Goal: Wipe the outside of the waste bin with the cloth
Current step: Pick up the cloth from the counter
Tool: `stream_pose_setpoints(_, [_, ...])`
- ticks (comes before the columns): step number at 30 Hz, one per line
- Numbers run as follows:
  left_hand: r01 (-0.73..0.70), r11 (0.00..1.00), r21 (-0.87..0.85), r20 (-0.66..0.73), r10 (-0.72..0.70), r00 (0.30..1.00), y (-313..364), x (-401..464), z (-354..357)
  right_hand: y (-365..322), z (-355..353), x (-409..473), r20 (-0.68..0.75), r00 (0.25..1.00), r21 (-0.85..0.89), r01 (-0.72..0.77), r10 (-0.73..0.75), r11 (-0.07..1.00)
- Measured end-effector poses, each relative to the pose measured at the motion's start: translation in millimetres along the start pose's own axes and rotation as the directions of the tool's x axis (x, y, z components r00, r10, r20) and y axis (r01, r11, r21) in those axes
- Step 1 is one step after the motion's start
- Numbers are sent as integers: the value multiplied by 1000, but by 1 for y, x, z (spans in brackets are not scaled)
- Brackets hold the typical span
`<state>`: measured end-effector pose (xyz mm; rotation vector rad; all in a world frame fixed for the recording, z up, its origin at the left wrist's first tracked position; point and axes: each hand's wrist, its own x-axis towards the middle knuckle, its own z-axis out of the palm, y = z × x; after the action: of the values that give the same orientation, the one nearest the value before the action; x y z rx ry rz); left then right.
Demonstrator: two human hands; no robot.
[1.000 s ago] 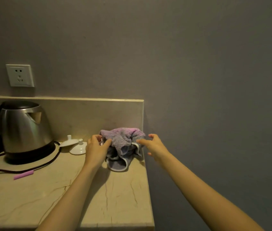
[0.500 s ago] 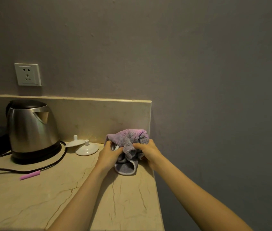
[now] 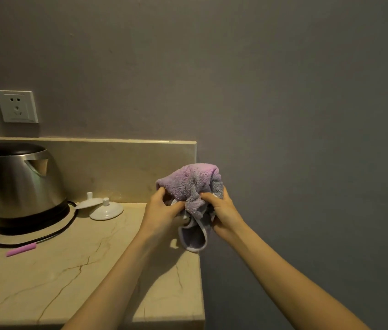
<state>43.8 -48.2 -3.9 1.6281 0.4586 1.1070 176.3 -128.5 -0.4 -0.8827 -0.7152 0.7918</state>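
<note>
Both hands clutch the bunched purple cloth (image 3: 189,186) above the counter's (image 3: 69,270) right end: the left hand (image 3: 162,211) pinches its left folds, the right hand (image 3: 222,214) closes on its right side (a white-edged loop hangs below the fingers). Left of the grip sit two white lids (image 3: 106,209), farther left a steel kettle (image 3: 24,184)
</note>
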Motion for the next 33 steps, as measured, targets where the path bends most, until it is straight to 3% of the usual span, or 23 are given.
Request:
stream_pose_setpoints(11, [-96, 994, -52, 108, 101, 989, 27, -24, 129, -85, -86, -67, -113, 993, 131, 53, -38, 990])
stream_pose_setpoints(23, [42, 981, -189, 316, 21, 948, 26, -96, 294, -142, -220, -162, -361, 925, 61, 148, -116, 987])
stream_pose_setpoints(28, [56, 990, -129, 375, -4, 927, 17, -127, 345, -149, -276, -195, -471, 876, 43, 142, -105, 989])
stream_pose_setpoints(33, [20, 1000, 7, 467, -21, 884, 1, -158, 381, -145, -328, -225, -628, 776, 22, 89, -55, 996])
